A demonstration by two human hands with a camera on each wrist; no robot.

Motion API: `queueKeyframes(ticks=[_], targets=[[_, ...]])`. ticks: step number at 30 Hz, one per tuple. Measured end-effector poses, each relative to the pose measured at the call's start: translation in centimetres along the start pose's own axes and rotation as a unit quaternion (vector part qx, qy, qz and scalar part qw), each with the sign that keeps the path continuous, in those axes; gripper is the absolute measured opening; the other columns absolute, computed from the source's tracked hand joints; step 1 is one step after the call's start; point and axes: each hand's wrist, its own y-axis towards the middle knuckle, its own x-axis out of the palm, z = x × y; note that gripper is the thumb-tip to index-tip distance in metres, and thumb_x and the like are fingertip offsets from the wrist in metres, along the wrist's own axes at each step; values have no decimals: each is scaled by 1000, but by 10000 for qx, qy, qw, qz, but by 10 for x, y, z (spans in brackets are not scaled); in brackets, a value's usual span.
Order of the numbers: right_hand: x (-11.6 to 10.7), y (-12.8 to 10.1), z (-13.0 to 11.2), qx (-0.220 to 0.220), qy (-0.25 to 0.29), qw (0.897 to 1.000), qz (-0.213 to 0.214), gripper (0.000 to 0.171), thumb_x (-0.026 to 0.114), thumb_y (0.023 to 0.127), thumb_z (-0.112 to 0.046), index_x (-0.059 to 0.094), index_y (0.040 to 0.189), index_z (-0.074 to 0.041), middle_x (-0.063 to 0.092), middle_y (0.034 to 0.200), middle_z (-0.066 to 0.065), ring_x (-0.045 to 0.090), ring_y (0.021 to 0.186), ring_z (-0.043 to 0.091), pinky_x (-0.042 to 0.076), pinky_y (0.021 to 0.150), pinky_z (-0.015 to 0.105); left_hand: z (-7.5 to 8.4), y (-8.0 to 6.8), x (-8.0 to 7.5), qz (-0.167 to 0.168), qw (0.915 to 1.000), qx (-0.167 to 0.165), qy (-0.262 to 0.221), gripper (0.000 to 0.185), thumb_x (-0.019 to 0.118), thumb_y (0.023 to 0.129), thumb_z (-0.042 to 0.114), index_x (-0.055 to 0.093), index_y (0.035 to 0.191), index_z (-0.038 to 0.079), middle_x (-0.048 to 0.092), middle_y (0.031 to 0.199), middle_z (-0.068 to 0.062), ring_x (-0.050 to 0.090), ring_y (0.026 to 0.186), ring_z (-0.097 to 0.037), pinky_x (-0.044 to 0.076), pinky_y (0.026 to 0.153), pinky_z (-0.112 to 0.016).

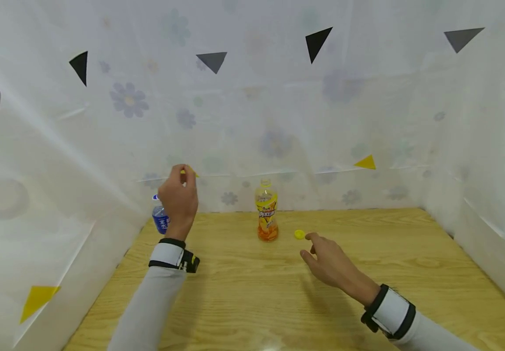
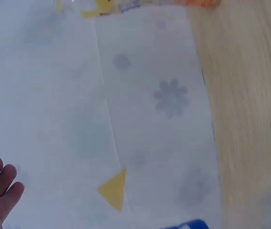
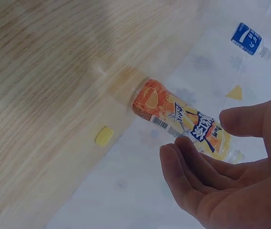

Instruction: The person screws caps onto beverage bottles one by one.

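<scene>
Though near the yellow cap [image 1: 299, 234], right fingers [image 1: 316, 239] apart from thumb [image 1: 308, 259], left fingers [image 2: 3, 181] together.

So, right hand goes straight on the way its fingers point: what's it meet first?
Likely the yellow bottle cap on the wood-grain table, just ahead of the right hand in the head view. The hand's height is unclear, so it might pass over.

The head view is evenly bright, with a soft shadow [image 1: 318, 298] on the table [image 1: 243, 282] below the right hand [image 1: 329, 261] and faint glare [image 1: 272, 347] farther down-left of it. Both wrist views look dimmer and hazier.
</scene>
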Motion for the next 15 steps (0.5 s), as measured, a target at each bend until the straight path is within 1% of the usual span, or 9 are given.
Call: queueKeyframes(ticks=[2, 5, 7, 9, 11, 13, 15], targets=[[1, 0, 1, -17, 3, 10000, 12, 46, 60, 102, -20, 51, 139, 5, 69, 105, 16, 68, 87, 24, 56, 72, 41, 14, -4, 10, -386, 9992, 15, -42, 25, 55, 104, 20, 73, 103, 3, 74, 77, -16, 66, 60, -31, 48, 56, -40], [2, -1, 3, -53, -9, 10000, 40, 45, 60, 102, -19, 51, 138, 5, 68, 104, 16, 68, 85, 24, 56, 71, 40, 29, -14, 27, -1131, 9932, -189, -212, 24, 55, 103, 22, 71, 102, 4, 70, 71, -13, 61, 55, -27, 47, 54, -39], [2, -1, 3, -65, -10, 10000, 45, 44, 60, 102, -19, 52, 137, 6, 68, 104, 16, 68, 85, 24, 56, 71, 40, 36, -21, 38, -1496, 9877, -370, -257, 25, 56, 103, 27, 69, 104, 6, 68, 69, -12, 57, 53, -25, 44, 53, -36], [3, 0, 3, -54, -1, 10000, 29, 43, 60, 102, -18, 52, 137, 6, 68, 104, 16, 68, 84, 23, 56, 70, 40, 43, -26, 49, -1755, 9825, -535, -308, 28, 57, 102, 32, 67, 105, 6, 66, 68, -11, 54, 51, -23, 41, 52, -33], [4, 0, 3, -28, 4, 10000, 6, 43, 60, 102, -18, 52, 137, 6, 68, 103, 16, 68, 84, 23, 55, 70, 40, 49, -30, 59, -1901, 9788, -680, -355, 31, 59, 101, 35, 66, 108, 5, 64, 67, -10, 52, 52, -22, 39, 51, -30], [4, 1, 2, 7, 13, 10000, -18, 43, 61, 101, -18, 52, 137, 5, 68, 103, 16, 68, 85, 23, 56, 70, 40, 57, -33, 68, -2032, 9749, -785, -459, 35, 61, 100, 36, 64, 113, 3, 61, 67, -11, 51, 53, -24, 37, 51, -30], [4, 1, 1, 32, 20, 10000, -49, 43, 60, 101, -18, 52, 137, 5, 68, 103, 16, 68, 85, 24, 56, 71, 40, 63, -36, 75, -2198, 9702, -876, -518, 42, 63, 99, 38, 60, 122, 3, 61, 74, -14, 53, 61, -27, 39, 55, -33]])
